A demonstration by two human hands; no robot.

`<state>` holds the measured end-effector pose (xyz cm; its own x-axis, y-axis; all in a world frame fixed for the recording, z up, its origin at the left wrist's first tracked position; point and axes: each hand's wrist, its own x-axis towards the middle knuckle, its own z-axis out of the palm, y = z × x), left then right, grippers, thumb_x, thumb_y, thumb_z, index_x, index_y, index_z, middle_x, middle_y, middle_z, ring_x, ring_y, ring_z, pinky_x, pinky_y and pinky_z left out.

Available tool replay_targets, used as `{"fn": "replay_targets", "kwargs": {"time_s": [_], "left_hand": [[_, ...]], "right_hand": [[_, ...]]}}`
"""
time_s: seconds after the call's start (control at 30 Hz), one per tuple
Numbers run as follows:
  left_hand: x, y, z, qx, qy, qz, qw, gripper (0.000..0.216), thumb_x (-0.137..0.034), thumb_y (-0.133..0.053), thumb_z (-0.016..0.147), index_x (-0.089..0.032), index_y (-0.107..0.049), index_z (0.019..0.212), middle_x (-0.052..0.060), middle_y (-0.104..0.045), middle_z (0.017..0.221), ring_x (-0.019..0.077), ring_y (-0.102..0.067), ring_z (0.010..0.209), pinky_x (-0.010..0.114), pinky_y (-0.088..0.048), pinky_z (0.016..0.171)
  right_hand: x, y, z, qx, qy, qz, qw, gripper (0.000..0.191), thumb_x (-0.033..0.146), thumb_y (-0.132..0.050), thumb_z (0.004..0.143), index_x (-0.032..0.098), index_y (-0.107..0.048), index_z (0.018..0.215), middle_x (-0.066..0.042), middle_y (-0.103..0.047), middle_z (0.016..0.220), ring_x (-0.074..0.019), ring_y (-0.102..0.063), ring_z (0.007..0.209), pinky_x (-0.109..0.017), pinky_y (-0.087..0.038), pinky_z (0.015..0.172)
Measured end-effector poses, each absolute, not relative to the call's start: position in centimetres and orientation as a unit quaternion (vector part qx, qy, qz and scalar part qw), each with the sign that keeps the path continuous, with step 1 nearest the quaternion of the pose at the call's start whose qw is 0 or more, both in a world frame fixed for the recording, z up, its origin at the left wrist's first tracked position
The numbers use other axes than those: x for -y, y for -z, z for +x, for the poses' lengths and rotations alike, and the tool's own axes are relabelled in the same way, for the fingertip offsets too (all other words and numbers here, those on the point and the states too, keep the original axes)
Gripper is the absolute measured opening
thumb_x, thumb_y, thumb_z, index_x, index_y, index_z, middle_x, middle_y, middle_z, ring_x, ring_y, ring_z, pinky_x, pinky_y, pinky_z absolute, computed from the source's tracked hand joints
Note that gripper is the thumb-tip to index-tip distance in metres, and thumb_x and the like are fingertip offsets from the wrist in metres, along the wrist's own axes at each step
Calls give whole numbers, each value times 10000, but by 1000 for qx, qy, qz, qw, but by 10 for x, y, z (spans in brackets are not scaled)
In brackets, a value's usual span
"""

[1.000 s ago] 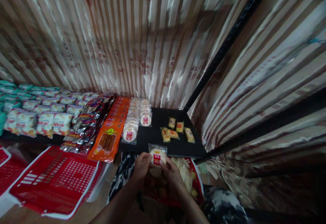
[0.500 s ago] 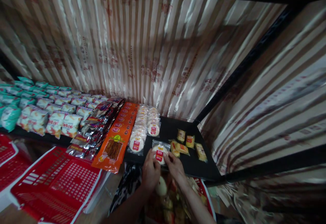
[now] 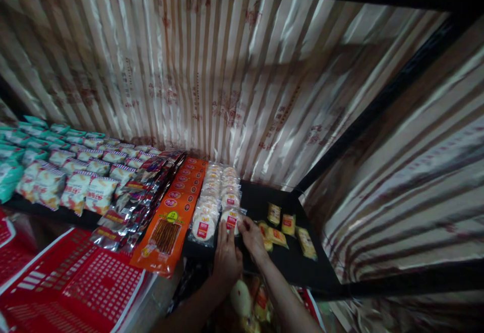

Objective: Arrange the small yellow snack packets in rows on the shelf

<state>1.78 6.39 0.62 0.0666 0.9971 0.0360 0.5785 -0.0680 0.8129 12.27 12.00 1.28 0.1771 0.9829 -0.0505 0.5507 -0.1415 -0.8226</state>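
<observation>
A clear packet with a round white rice cracker and a red label [image 3: 229, 217] lies at the front of the right-hand cracker row, just before the packets behind it. My left hand [image 3: 227, 260] rests on its front with fingers stretched out over the label's lower edge. My right hand [image 3: 252, 238] pinches the packet's right edge between thumb and fingers. Left of it stands another row of rice cracker packets [image 3: 204, 226]. To the right of my right hand lie several small yellow-wrapped snacks [image 3: 278, 236] on the black shelf [image 3: 298, 272].
Orange snack bags [image 3: 162, 234], silver-and-dark packets [image 3: 124, 217], white snack bags [image 3: 100, 194] and teal bags [image 3: 9, 171] fill the shelf leftward. Red baskets [image 3: 102, 277] stand below. Loose snacks [image 3: 242, 297] sit under my forearms. A black post [image 3: 363, 121] rises at right before striped sheeting.
Both hands have moved the rice cracker packet back and slightly left, to the front of the right-hand row. My left fingers have straightened over it. The view has shifted a little.
</observation>
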Motion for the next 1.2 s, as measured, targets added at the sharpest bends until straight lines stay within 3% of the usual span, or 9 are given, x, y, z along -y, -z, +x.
{"fn": "replay_targets", "kwargs": {"time_s": [0.43, 0.83, 1.03, 1.2], "left_hand": [[-86, -1, 21, -614, -319, 651, 311, 714, -53, -410, 633, -3, -343, 1341, 129, -187, 1477, 240, -101, 1375, 349, -128, 1146], [-92, 13, 21, -608, -342, 660, 279, 676, -66, -388, 645, 22, -372, 1314, 138, -239, 1465, 235, -132, 1375, 358, -143, 1147], [-91, 23, 22, -592, -365, 683, 223, 656, -49, -376, 664, 14, -362, 1317, 163, -258, 1455, 247, -156, 1369, 429, -212, 1122], [-90, 24, 22, -582, -382, 691, 193, 611, -42, -376, 670, 22, -415, 1276, 193, -306, 1428, 273, -183, 1360, 449, -252, 1101]], "right_hand": [[-151, -19, 113, 553, -258, -728, 314, 382, 361, -445, 766, 186, -609, 1064, -74, -661, 1008, -191, -625, 884, -278, -472, 762], [-155, -11, 112, 535, -262, -725, 346, 343, 346, -426, 777, 181, -560, 1046, -70, -657, 999, -184, -626, 880, -278, -474, 771], [-156, -10, 110, 520, -233, -728, 381, 324, 337, -459, 757, 181, -570, 1019, -63, -671, 946, -186, -636, 839, -283, -481, 749], [-152, -14, 108, 519, -229, -726, 390, 400, 357, -476, 747, 118, -589, 1047, -125, -652, 984, -217, -624, 849, -316, -480, 766]]}}
